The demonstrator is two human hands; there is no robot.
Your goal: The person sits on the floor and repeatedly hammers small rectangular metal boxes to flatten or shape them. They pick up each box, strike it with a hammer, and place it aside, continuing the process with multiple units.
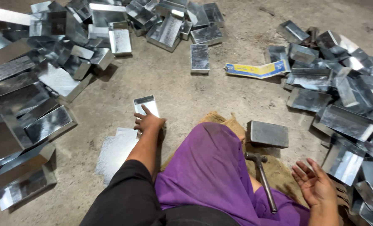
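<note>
My left hand (pixel 148 121) rests palm down on a small galvanized metal tray (pixel 145 104) lying on the concrete floor, fingers spread over its near end. Flat metal sheets (pixel 116 150) lie just left of my forearm. My right hand (pixel 317 184) hovers palm up and open at the lower right, holding nothing. A hammer (pixel 262 175) lies across my purple-clad leg (pixel 211 167), its head close to a solid grey metal block (pixel 268 134). The block sits on burlap sacking (pixel 232 123).
Heaps of shiny folded metal boxes crowd the left side (pixel 23 96), the top (pixel 161 25) and the right side (pixel 345 92). One single box (pixel 200 58) lies apart at top centre. A yellow and blue carton (pixel 257 69) lies beside the right heap.
</note>
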